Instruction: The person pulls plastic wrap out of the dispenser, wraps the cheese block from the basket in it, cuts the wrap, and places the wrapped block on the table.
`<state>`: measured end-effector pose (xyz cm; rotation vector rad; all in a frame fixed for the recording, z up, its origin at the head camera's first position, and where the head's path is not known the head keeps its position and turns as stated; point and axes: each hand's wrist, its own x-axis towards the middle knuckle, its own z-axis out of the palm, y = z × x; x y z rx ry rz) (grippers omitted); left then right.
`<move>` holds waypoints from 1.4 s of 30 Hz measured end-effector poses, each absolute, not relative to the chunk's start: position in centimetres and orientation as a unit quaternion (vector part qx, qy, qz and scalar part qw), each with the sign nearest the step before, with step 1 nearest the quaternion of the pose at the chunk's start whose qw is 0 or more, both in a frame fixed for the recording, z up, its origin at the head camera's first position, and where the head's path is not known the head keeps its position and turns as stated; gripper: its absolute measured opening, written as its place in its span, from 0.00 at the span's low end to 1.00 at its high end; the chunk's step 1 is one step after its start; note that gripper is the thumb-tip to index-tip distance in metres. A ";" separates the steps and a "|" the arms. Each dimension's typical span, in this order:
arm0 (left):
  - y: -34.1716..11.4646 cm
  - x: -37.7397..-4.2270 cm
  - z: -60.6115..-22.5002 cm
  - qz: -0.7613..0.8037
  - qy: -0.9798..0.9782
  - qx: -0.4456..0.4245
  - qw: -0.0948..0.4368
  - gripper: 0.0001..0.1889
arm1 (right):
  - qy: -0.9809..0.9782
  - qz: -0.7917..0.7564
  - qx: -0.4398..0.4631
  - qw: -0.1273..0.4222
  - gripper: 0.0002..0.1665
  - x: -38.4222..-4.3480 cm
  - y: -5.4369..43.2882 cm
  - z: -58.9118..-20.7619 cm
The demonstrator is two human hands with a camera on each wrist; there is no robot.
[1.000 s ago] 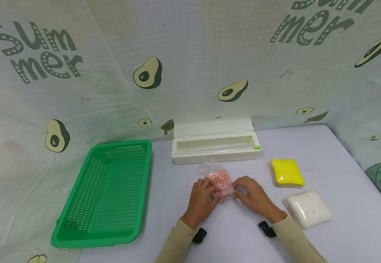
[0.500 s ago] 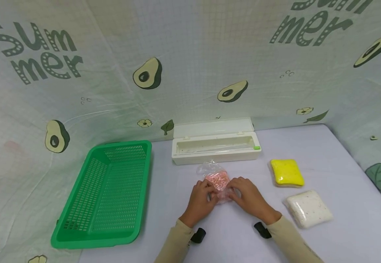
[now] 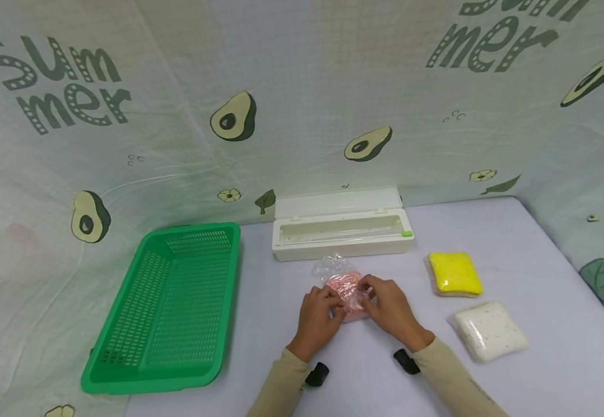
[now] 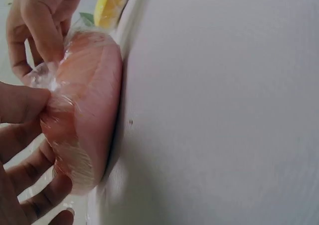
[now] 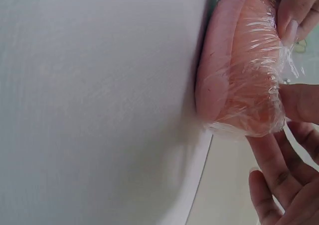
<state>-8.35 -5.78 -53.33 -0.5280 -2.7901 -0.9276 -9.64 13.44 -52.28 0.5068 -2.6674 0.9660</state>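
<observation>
A pink, soft-looking block (image 3: 343, 282) lies flat on the table in front of me, with clear cling film (image 3: 330, 266) around it. Loose film sticks out past its far left corner. My left hand (image 3: 318, 318) holds the near left side, thumb and fingers curled at the film. From the right, my right hand (image 3: 392, 307) pinches a gathered bit of film over the block's top. Both wrist views show the film creased tightly over a pale pink layer (image 4: 102, 100) and a more orange one. The right fingertips partly hide the film they grip.
Behind the block stands a long white box (image 3: 343, 250), lid up, with a green slider (image 3: 407, 234). A green basket (image 3: 223, 324) is on the left. To the right lie a film-wrapped yellow block (image 3: 455, 273) and a white one (image 3: 489, 331).
My right hand has moved left and inward from the block's right edge, drawing film over its top. The left hand has stayed nearly in place.
</observation>
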 end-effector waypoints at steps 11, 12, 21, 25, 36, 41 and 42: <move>-5.4 -8.6 -53.3 -0.389 -0.915 -0.087 0.054 0.09 | -0.869 0.243 0.335 0.271 0.22 -8.8 13.3 -51.9; -5.4 -8.6 -53.2 -0.396 -0.913 -0.082 0.051 0.10 | -0.863 0.241 0.351 0.273 0.21 -8.6 13.3 -51.8; -5.4 -8.1 -52.5 -0.293 -0.937 -0.157 0.112 0.11 | -0.881 0.210 0.368 0.211 0.27 -7.8 13.9 -52.7; -5.6 -7.5 -52.2 -0.137 -0.941 -0.251 0.183 0.18 | -0.895 0.194 0.351 0.194 0.25 -7.8 13.7 -53.0; -5.3 -7.2 -52.1 -0.069 -0.955 -0.248 0.150 0.13 | -0.928 0.143 0.303 0.163 0.19 -7.7 12.5 -52.7; -5.4 -7.1 -51.7 -0.091 -0.960 -0.237 0.121 0.13 | -0.932 0.142 0.301 0.140 0.20 -7.2 12.2 -52.0; -5.5 -7.0 -51.6 -0.095 -0.960 -0.236 0.116 0.13 | -0.932 0.140 0.302 0.141 0.20 -7.1 12.2 -51.9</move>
